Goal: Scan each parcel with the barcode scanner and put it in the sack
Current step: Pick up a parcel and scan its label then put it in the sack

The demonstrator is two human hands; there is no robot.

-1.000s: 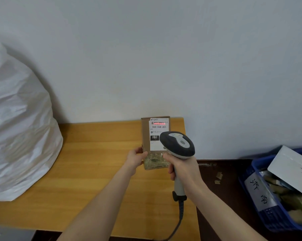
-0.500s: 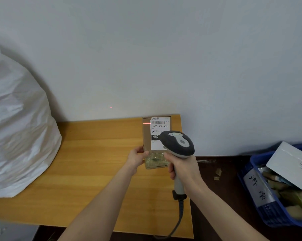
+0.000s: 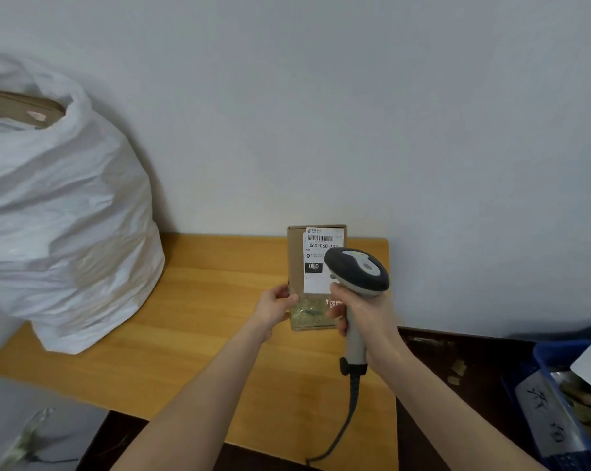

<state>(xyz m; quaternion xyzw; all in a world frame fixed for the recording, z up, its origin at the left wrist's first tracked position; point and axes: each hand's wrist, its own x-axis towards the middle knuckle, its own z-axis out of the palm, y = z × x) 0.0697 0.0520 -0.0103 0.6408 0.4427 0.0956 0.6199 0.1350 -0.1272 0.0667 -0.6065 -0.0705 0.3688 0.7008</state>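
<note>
Parcel [image 3: 297,263] upright over table [image 3: 202,317], label [image 3: 321,246] toward person | left hand [image 3: 275,309] grip pinches its lower edge | right hand [image 3: 365,316] grip wrapped round barcode scanner [image 3: 357,270], just beside label | sack [image 3: 59,232] on table, left.

Two hands [image 3: 275,309] [image 3: 363,312], one scanner [image 3: 358,270], one upright parcel [image 3: 296,260], one sack [image 3: 66,215], one crate [image 3: 559,348]

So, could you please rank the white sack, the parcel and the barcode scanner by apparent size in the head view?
1. The white sack, by far largest.
2. The parcel and barcode scanner look about alike; the scanner sits nearer the camera, so I would not rank them.
</note>
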